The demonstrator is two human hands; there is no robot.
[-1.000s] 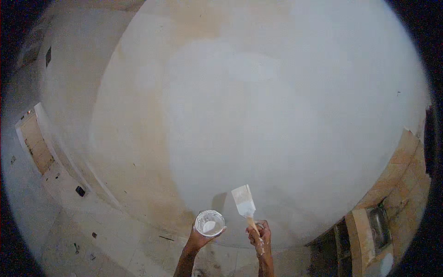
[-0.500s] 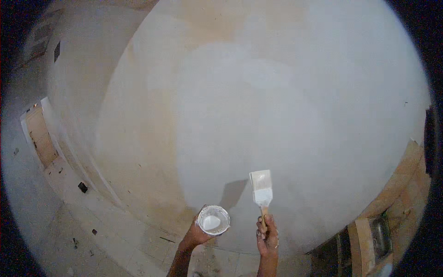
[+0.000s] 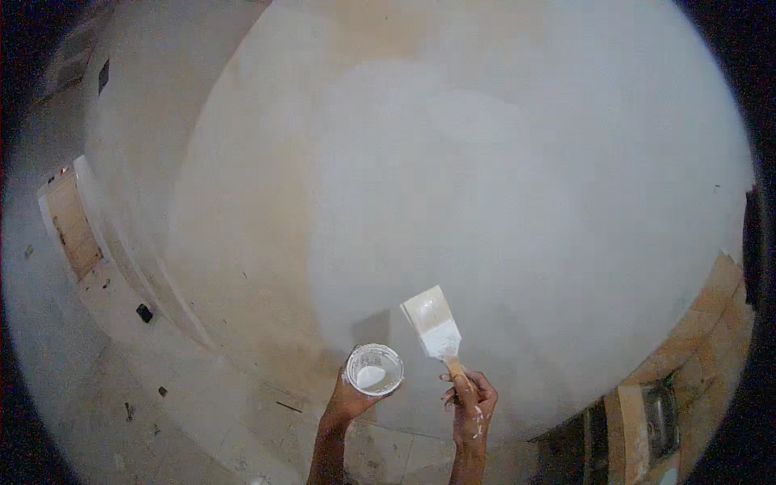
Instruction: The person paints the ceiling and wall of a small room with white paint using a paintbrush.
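Note:
My left hand point(image 3: 349, 399) is wrapped round a small round tub point(image 3: 394, 371) with white paint point(image 3: 371, 377) in its bottom and smears on its rim. To the right of it, my right hand point(image 3: 471, 406) grips a wide flat paintbrush point(image 3: 433, 323) by its wooden handle. The brush points up and leans left, its bristles coated in white. White paint spots mark my right hand and wrist. Both hands are in front of a large wall point(image 3: 453, 218), coated pale white over its middle and right, with tan patches point(image 3: 283, 234) showing at the left and top.
At the far left stands a wooden door point(image 3: 74, 226) in a white frame. Dark bits point(image 3: 145, 313) lie about the floor point(image 3: 218, 420). At the lower right are a wood-edged counter point(image 3: 630, 428) with a sink point(image 3: 661, 416) and dark openings beneath.
The brush has tilted to the left and moved slightly left and up, nearer the tub. My left hand has risen a little with the tub. The view has shifted slightly.

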